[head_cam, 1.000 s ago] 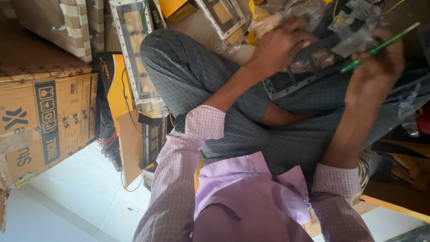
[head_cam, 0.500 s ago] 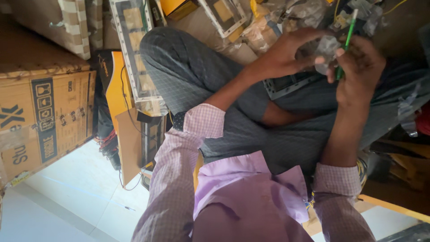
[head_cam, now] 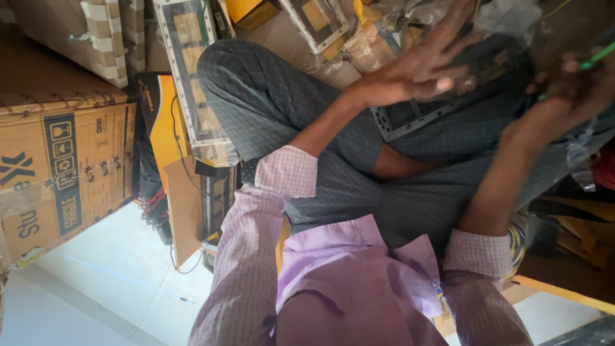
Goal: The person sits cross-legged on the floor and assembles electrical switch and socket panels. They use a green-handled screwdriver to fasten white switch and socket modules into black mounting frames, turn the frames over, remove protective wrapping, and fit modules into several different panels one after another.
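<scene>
My left hand hovers with fingers spread over a dark grey perforated metal panel that rests on my crossed legs; it holds nothing. My right hand, blurred, is closed around a thin green tool whose tip sticks out towards the upper right. It is just right of the panel. Crinkled clear plastic wrap lies over the far side of the panel.
Large cardboard boxes stand at the left. Framed flat panels lean beside my knee, with an orange-and-black box and loose cables below them. More wrapped parts lie beyond my legs. White floor shows lower left.
My left hand has let go of the wrapped part and spread its fingers. My right hand has swung back to the right with the green tool.
</scene>
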The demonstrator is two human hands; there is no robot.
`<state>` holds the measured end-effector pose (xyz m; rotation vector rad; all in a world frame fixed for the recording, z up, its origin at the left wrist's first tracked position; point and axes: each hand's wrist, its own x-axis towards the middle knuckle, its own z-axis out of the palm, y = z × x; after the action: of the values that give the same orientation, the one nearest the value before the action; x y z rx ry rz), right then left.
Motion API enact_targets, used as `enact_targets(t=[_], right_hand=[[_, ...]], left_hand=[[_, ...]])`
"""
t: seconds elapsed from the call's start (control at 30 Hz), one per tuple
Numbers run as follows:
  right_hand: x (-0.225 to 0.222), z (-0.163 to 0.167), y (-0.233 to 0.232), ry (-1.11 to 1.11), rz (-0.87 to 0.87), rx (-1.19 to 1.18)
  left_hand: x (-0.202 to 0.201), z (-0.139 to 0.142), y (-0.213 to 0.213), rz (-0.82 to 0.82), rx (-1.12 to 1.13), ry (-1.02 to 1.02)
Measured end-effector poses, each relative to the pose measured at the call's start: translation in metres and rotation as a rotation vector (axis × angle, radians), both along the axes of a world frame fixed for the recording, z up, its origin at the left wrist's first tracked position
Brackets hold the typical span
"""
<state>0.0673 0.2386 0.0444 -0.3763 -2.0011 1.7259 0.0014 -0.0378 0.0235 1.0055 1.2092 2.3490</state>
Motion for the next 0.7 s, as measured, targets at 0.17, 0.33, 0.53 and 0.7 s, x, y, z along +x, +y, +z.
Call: enact_targets(t=[0.17,0.33,0.53,0.7], right_hand=[[-0.003,0.019,-0.020,-0.034,0.158,0.118],[0.000,0.028,-0.037,-0.049,0.306,0.309],[-0.010,0.029,-0.060,-0.076,0.523,0.561],[-0.008,0.038,-0.081,0.068,0.601,0.570]], left_hand=[[0.002,0.022,-0.023,0.349,-0.501,-0.145],[-0.001,0.035,-0.027,0.611,-0.986,0.570],[-0.002,0.034,-0.023,0.663,-0.972,0.581],[0.001,0.040,-0.020,0.555,-0.771,0.382]])
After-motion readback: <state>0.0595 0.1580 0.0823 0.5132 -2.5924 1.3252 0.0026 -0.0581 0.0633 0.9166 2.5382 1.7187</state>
